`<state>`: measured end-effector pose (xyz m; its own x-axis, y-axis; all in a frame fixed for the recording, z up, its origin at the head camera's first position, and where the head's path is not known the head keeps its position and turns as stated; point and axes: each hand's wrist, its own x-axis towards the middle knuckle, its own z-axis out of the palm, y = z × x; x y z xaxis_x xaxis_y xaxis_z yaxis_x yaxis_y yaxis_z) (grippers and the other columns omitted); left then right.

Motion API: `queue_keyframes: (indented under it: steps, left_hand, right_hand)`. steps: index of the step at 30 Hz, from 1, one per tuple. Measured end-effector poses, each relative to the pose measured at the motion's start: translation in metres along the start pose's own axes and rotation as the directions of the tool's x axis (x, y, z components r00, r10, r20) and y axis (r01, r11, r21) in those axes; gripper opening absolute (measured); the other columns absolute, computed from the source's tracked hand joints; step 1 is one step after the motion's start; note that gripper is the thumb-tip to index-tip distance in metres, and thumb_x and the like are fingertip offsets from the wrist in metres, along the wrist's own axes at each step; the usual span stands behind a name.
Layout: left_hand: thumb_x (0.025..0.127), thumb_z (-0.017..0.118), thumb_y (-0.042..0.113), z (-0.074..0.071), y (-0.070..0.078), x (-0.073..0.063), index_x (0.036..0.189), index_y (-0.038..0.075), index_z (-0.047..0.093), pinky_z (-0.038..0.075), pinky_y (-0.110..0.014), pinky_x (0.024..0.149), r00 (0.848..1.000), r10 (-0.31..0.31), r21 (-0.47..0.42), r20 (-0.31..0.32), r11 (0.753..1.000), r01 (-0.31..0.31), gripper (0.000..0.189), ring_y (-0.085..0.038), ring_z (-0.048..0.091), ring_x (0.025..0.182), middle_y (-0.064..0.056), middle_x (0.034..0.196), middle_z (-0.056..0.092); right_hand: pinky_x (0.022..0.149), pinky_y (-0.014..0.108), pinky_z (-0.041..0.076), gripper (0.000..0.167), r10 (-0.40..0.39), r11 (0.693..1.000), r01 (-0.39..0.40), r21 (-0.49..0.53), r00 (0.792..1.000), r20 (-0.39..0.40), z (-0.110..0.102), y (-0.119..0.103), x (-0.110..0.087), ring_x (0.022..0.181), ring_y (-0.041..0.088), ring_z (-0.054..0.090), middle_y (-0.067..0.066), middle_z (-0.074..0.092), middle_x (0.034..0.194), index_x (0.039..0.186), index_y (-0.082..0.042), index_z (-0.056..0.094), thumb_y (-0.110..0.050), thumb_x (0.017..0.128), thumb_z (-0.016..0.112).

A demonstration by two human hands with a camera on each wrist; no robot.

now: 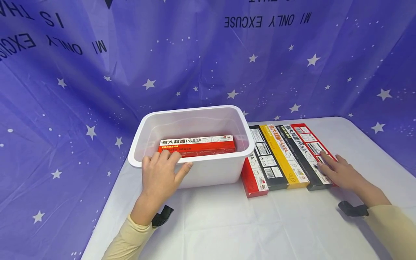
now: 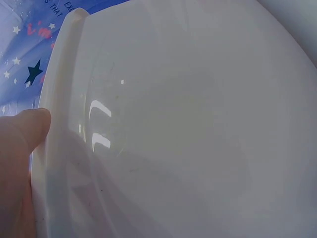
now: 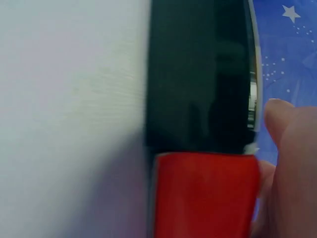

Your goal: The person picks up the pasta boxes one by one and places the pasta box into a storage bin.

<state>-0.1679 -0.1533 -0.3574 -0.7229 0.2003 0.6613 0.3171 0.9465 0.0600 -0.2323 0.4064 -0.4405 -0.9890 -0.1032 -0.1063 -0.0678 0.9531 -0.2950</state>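
My left hand grips the front rim of a white plastic bin, fingers hooked over it. In the left wrist view, the thumb lies against the rim. Inside the bin, a red and white pasta box lies with its label up. My right hand rests over the rightmost red pasta box, fingers loosely spread and touching it. A black and white pasta box lies beside it. From the right wrist, the red box's end shows close to the fingers.
Between the bin and those boxes, a yellow pasta box, another black box and another red box lie side by side. They sit on a white-covered table. A purple star-patterned cloth hangs behind.
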Motion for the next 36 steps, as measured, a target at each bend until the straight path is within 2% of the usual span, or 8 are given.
queue_keyframes:
  steps: [7,15,23,29,33,36]
  left_hand:
    - [0.088,0.069,0.051,0.0,0.0,-0.001,0.092,0.01,0.065,0.035,-0.045,0.069,1.0,-0.006,-0.001,0.007,1.0,0.006,0.042,-0.035,0.055,0.073,-0.014,0.08,0.062]
    - [0.089,0.069,0.051,0.0,0.0,0.0,0.092,0.01,0.065,0.035,-0.046,0.068,1.0,0.0,0.003,0.003,1.0,0.0,0.041,-0.035,0.055,0.072,-0.014,0.08,0.062]
    - [0.089,0.068,0.052,0.001,0.0,-0.001,0.091,0.01,0.065,0.035,-0.046,0.069,1.0,0.001,-0.002,-0.002,1.0,-0.001,0.041,-0.034,0.055,0.071,-0.013,0.08,0.061]
    - [0.089,0.069,0.051,0.0,0.0,-0.001,0.092,0.01,0.065,0.035,-0.045,0.069,1.0,0.001,0.001,0.001,1.0,-0.001,0.041,-0.034,0.055,0.072,-0.013,0.081,0.062]
    - [0.089,0.069,0.051,0.0,0.0,-0.001,0.093,0.01,0.065,0.035,-0.046,0.069,1.0,0.001,0.001,0.001,1.0,-0.001,0.041,-0.034,0.055,0.073,-0.013,0.081,0.062]
    - [0.089,0.069,0.052,0.0,0.0,-0.001,0.093,0.01,0.065,0.035,-0.046,0.07,1.0,0.001,-0.001,0.004,1.0,-0.001,0.042,-0.035,0.056,0.073,-0.014,0.081,0.062]
  right_hand:
    - [0.092,0.083,0.036,0.077,0.031,0.999,-0.03,-0.036,0.999,0.024,0.003,-0.001,-0.001,0.123,0.079,0.031,0.055,0.019,0.143,0.16,-0.002,0.012,-0.056,0.106,0.028]
    - [0.087,0.083,0.037,0.074,0.028,0.999,-0.028,-0.044,0.999,0.016,0.003,0.007,-0.001,0.123,0.081,0.031,0.056,0.018,0.144,0.161,-0.006,0.014,-0.055,0.107,0.026]
    - [0.077,0.08,0.043,0.078,0.075,0.995,-0.075,-0.073,0.997,0.007,0.001,0.028,-0.005,0.113,0.08,0.038,0.054,0.025,0.136,0.16,-0.006,0.009,-0.058,0.105,0.029]
    - [0.072,0.076,0.046,0.088,0.129,0.985,-0.13,-0.117,0.992,-0.017,0.001,0.031,-0.009,0.106,0.076,0.045,0.052,0.029,0.13,0.16,-0.007,0.008,-0.064,0.101,0.04]
    - [0.068,0.07,0.046,0.085,0.172,0.978,-0.175,-0.117,0.985,-0.032,0.002,0.025,-0.009,0.097,0.072,0.048,0.051,0.031,0.123,0.161,-0.008,0.005,-0.054,0.101,0.045]
    - [0.066,0.068,0.041,0.079,0.195,0.973,-0.2,-0.111,0.979,-0.056,0.004,0.021,-0.009,0.091,0.067,0.047,0.051,0.032,0.119,0.161,-0.008,0.002,-0.043,0.102,0.043]
